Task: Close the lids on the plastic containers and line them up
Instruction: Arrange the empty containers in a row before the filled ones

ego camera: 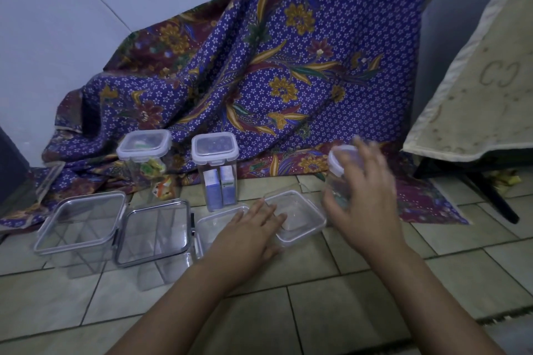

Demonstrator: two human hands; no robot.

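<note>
Palm flat and fingers straight, our left hand (pixel 251 232) is steadying the shallow container (pixel 307 229) on the floor (pixel 346 282) while our right hand (pixel 366 202) is gripping the small lidded jar (pixel 340 163) just beside it, likely lining it up.

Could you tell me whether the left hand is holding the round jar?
No, the right hand holds the round jar, while the left hand lies flat on a shallow clear container.

The tiled floor (pixel 346 311) carries:
- left large clear container (pixel 78 225) and right large clear container (pixel 155 236), side by side;
- two tall lidded containers (pixel 147 164) (pixel 216 173) behind them;
- two shallow clear tubs (pixel 302 219) (pixel 213 220) at centre;
- patterned cloth (pixel 427 199), its hem spread over the rear tiles.
</note>
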